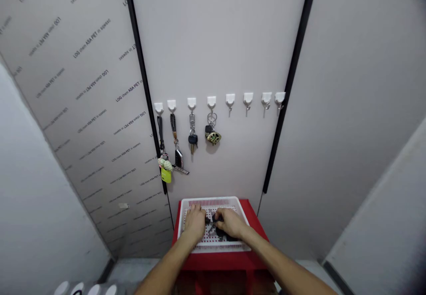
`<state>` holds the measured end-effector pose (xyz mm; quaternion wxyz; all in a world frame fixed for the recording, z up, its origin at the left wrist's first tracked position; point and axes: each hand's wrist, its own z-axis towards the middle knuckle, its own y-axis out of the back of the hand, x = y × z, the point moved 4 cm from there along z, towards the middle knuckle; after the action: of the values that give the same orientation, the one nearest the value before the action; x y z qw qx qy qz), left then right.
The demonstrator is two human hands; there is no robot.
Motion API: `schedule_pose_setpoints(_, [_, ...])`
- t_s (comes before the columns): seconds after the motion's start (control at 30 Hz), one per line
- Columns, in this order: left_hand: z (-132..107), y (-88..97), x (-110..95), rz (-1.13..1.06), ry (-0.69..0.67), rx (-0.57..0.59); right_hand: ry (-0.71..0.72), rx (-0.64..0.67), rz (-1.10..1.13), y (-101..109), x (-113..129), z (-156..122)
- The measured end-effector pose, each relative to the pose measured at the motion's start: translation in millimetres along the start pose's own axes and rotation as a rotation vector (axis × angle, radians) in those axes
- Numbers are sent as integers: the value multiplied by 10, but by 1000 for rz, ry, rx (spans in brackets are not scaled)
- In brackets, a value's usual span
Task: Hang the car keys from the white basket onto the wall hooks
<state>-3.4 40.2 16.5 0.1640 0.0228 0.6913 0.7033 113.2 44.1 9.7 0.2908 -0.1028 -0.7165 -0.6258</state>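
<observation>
Both my hands reach into a white perforated basket (pixel 213 202) standing on a red stool (pixel 254 217). My left hand (pixel 195 223) and my right hand (pixel 230 222) lie knuckles-up, fingers curled over a small heap of dark keys (pixel 213 229). What each hand grips is hidden under the fingers. On the wall above runs a row of white hooks (pixel 229 98). The left ones carry key bunches: one with a yellow-green tag (pixel 165 171), one with a black fob (pixel 178 156), one black key (pixel 192 139), one with a brass charm (pixel 213 136). The right hooks (pixel 266 98) are bare.
Grey wall panels with black seams (pixel 289 86) stand behind the stool. The left panel (pixel 83 86) has printed protective film. White rounded objects (pixel 86 289) show at the bottom left on the floor.
</observation>
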Motion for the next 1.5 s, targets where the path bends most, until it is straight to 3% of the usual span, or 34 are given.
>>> schedule_pose_setpoints(0.27, [83, 42, 175, -382, 45, 188, -35, -14, 298, 3, -54, 16])
schedule_pose_setpoints(0.47, [217, 438, 90, -680, -3, 206, 103, -82, 634, 281, 174, 48])
schedule_pose_setpoints(0.7, [248, 906, -103, -996, -17, 147, 77, -95, 930, 599, 374, 30])
schedule_pose_setpoints(0.83, [225, 957, -177, -1105, -6, 209, 83, -176, 979, 731, 474, 14])
schedule_pose_setpoints(1.07, [232, 996, -92, -1374, 66, 255, 30, -307, 1081, 872, 484, 5])
schedule_pose_setpoints(1.27, [236, 1016, -121, -1272, 65, 182, 20, -316, 1086, 836, 442, 27])
schedule_pose_setpoints(1.5, [248, 1056, -83, -1420, 112, 166, 4, -368, 1140, 876, 381, 45])
